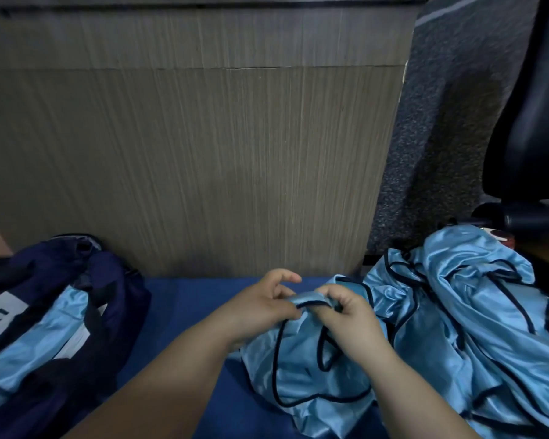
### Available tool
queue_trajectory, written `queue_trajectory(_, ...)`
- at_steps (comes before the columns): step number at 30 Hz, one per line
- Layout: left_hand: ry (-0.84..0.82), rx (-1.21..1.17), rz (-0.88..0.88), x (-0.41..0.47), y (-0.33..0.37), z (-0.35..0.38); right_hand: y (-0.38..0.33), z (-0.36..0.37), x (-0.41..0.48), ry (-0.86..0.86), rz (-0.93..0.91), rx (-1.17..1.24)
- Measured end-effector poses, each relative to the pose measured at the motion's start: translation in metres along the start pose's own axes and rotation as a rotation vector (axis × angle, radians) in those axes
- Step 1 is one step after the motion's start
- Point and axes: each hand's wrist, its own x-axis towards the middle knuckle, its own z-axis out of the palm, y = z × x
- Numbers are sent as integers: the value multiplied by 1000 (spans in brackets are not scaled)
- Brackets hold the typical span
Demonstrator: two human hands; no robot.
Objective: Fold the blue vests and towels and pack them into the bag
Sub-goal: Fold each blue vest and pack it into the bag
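Blue vest [301, 359] sits crumpled on the blue mat [187, 312], centre — I see left hand [263, 307] and right hand [351, 316] both pinching its raised top edge between thumb and fingers. Navy bag [118, 280] left, holding light-blue fabric; unfolded vest pile [473, 312] right.

The left hand [260, 304] and right hand [351, 315] meet out front, backs up, each pinching the vest [301, 369] edge.
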Motion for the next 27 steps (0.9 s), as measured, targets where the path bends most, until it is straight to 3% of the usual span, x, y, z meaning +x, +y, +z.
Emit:
queue_trajectory(4,-11,32,-31,-3,-3,-11,-7,-14,1,94,35,178)
queue_trajectory(7,36,124,-17,-5,-6,-10,-8,-18,1,110,54,184)
queue_trajectory(11,104,176,24,-1,-8,-2,-4,-14,1,100,-7,-13)
queue_trajectory(16,230,227,110,1,-4,9,-5,-11,-6,62,-179,-426)
queue_trajectory(21,321,264,211,3,-3,6,-6,-12,-7,168,-338,-348)
queue_trajectory(27,295,307,223,3,1,-1,-7,-11,-3,157,-304,-197)
